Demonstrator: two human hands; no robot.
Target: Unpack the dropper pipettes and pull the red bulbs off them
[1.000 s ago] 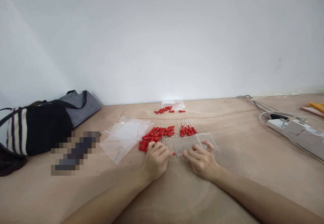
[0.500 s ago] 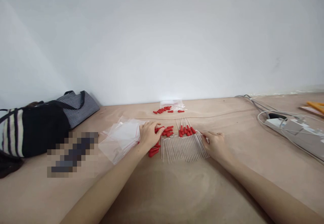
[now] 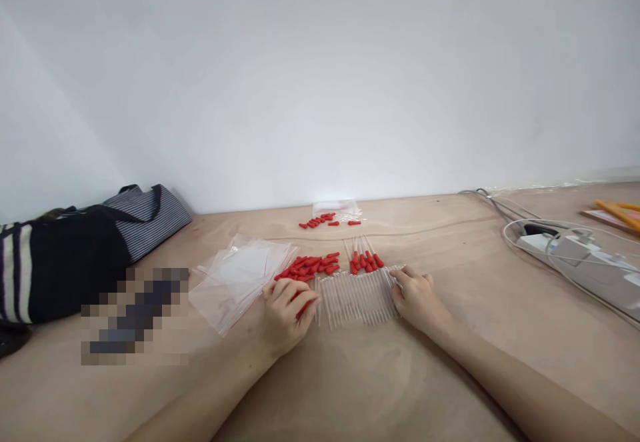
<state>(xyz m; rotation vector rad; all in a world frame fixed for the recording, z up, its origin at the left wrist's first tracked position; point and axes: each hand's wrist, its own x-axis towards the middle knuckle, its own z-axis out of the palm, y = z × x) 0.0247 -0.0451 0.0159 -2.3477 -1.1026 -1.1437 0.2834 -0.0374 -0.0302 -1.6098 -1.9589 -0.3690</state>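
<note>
A heap of red rubber dropper bulbs [image 3: 307, 266] lies left of a row of clear, thin glass dropper tubes [image 3: 350, 299]. My left hand [image 3: 290, 312] is at the near side of the heap, fingers curled around a red bulb [image 3: 304, 309] that shows between thumb and fingers. At the right end of the row, my right hand [image 3: 417, 295] pinches at a glass tube, mostly hidden by the fingers. Behind the row, several tubes fitted with red bulbs [image 3: 367, 261] lie with their bulbs toward me.
Clear zip bags [image 3: 240, 275] lie to the left. Farther back are more red bulbs [image 3: 317, 221] and a small bag [image 3: 333, 209] with thin clear pieces. A dark bag [image 3: 75, 255] sits far left. A white power strip [image 3: 580, 265] with cables is at right.
My left hand has moved from the top of the red bulb heap down to its near side, uncovering most of the heap. My right hand stays at the row's right end. The view has shifted slightly.
</note>
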